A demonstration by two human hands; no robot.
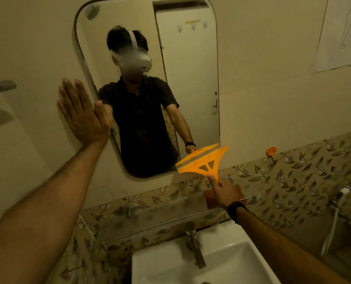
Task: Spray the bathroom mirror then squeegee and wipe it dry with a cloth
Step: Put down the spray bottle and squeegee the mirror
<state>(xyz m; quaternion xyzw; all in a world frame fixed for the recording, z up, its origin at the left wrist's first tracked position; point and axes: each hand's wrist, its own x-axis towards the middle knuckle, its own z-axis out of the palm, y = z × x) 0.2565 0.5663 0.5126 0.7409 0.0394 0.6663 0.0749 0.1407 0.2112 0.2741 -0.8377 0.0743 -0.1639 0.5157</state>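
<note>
At the bottom of the frame, closest to me, the white sink (228, 255) is showing with its metal tap (195, 247) standing at the back edge, in the lower middle of the picture. Just above the tap a clear glass shelf (150, 218) is running along the leaf-patterned tile band (283, 181).

My right arm is coming in from the lower right, with a black wristband (235, 210) on the wrist. My right hand (225, 191) is gripping the handle of the orange squeegee (203, 163), fingers closed around it, a little right of the centre of the frame. A brown block (211, 198) is sitting on the shelf, partly hidden behind this hand. The blade of the squeegee is tilted, its right end higher than its left, and it is lying against the lower right corner of the mirror (187, 78); its orange reflection is meeting it in the glass.

My left arm is reaching from the lower left up toward the middle left of the frame. My left hand (82, 115) is open and flat, holding nothing, with the fingers pressed on the wall just beside the left edge of the mirror and the thumb side touching that edge.

The mirror is filling the upper middle of the picture. A small orange hook (271, 151) is sticking on the tiles to the right of it.
</note>
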